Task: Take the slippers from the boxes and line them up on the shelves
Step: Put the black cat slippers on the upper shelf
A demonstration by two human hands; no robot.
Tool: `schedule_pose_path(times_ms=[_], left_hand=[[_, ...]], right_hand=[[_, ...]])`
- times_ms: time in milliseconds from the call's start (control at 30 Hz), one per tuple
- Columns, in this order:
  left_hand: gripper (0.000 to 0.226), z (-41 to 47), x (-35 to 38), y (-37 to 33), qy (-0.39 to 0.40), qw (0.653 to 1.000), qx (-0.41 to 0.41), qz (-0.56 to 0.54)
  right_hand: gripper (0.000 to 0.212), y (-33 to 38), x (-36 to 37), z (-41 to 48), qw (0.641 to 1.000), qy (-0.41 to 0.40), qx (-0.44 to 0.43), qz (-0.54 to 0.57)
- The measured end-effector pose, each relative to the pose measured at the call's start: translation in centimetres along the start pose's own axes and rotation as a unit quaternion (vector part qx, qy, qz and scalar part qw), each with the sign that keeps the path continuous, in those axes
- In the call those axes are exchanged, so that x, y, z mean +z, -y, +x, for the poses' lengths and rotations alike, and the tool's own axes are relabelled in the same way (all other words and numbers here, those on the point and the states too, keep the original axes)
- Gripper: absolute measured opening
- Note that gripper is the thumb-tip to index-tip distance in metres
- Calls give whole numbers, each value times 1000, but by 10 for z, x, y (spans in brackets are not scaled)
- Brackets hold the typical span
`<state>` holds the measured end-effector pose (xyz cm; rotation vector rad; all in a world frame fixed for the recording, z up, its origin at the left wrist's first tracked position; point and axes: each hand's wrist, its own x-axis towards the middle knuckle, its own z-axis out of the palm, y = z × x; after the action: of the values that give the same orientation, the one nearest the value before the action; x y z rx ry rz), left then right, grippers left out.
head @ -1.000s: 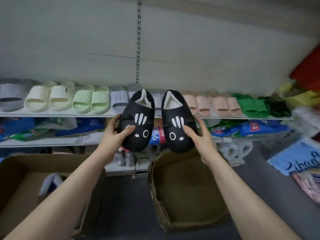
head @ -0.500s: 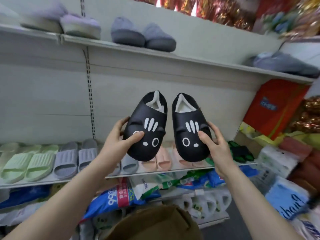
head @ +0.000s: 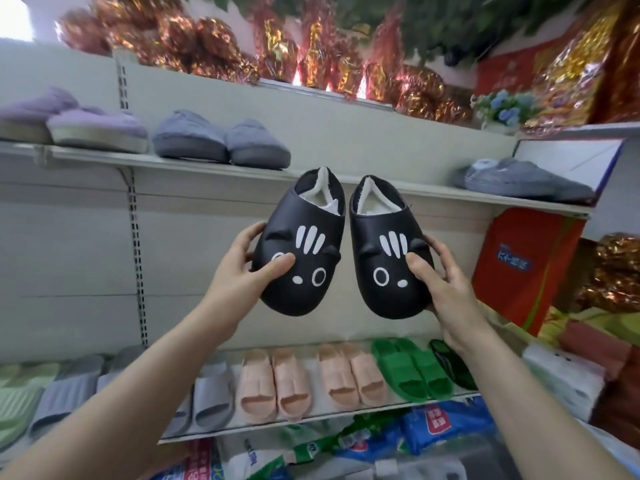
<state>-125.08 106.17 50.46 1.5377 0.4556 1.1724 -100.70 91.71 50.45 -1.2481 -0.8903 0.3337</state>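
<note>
As I've raised the pair from the boxes, which have dropped out of view, my left hand (head: 239, 282) grips the left black slipper (head: 301, 244) and my right hand (head: 446, 289) the right black slipper (head: 388, 251). That makes two, side by side, each with a thumb pressed on the painted face and fingers curled behind the sole. Behind them, the lower shelf (head: 311, 419) carries four peach slides (head: 311, 379) and two green slides (head: 412, 372). Farther up, the upper shelf (head: 433, 194) holds two lilac slippers (head: 86, 128), two grey slippers (head: 221, 140), then a bare stretch, where I judge this pair goes.
</note>
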Motion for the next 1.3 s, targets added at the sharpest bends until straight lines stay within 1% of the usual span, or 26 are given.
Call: schedule_pose_path(times_ms=[100, 233, 300, 400, 500, 567, 633, 700, 767, 833, 900, 933, 967, 1000, 1033, 1067, 1100, 1133, 1167, 1200, 1233, 1300], left_hand=[[73, 8, 22, -7, -25, 1000, 5, 2], [74, 28, 42, -26, -56, 998, 7, -4], [70, 43, 50, -38, -67, 998, 7, -5], [59, 69, 59, -53, -80, 997, -11, -12], [51, 96, 67, -62, -75, 996, -44, -25], [46, 109, 75, -66, -77, 994, -74, -36], [37, 119, 83, -69, -86, 990, -99, -42], [33, 128, 91, -72, -93, 988, -115, -48], [37, 137, 99, -74, -103, 986, -118, -51], [46, 148, 105, -77, -111, 985, -116, -59], [65, 158, 108, -80, -101, 987, -104, -65], [76, 163, 108, -80, -82, 991, -94, -55], [81, 166, 109, -79, -55, 994, -86, -28], [81, 167, 109, -77, -33, 996, -82, 18], [77, 167, 111, -75, -30, 992, -79, 91], [74, 166, 112, -72, -49, 978, -68, 192], [70, 165, 113, -68, -88, 946, -50, 308], [66, 164, 115, -66, -133, 896, -17, 422], [62, 162, 117, -65, -163, 848, 27, 503], [61, 162, 119, -63, -176, 823, 63, 536], [62, 162, 121, -62, -172, 824, 85, 534], [69, 166, 121, -54, -144, 844, 106, 506]], right_hand=[[42, 5, -8, 24, 1000, 20, -10, 20], [38, 25, -15, 56, 998, 23, -19, 50], [36, 37, -17, 73, 998, 23, -15, 62], [33, 54, -20, 98, 997, 22, 25, 73], [39, 66, -22, 122, 995, 30, 83, 47], [35, 72, -22, 135, 992, 36, 118, 27], [30, 78, -22, 147, 989, 34, 142, 31], [31, 85, -20, 158, 988, 28, 152, 30], [30, 92, -18, 166, 987, 28, 146, 56], [35, 97, -16, 174, 987, 43, 123, 98], [48, 99, -14, 182, 992, 81, 69, 72], [54, 98, -13, 185, 993, 94, 44, 49], [60, 94, -13, 189, 994, 99, 30, 31], [65, 90, -13, 192, 994, 102, 31, 21], [68, 86, -14, 195, 994, 104, 33, 5], [69, 82, -15, 196, 994, 103, 30, -26], [71, 78, -15, 197, 992, 99, 18, -79], [74, 75, -16, 197, 986, 92, -3, -140], [77, 74, -16, 197, 978, 80, -31, -192], [76, 73, -15, 197, 968, 62, -61, -233], [72, 73, -14, 196, 956, 44, -94, -273], [65, 73, -7, 193, 923, 21, -150, -354]])
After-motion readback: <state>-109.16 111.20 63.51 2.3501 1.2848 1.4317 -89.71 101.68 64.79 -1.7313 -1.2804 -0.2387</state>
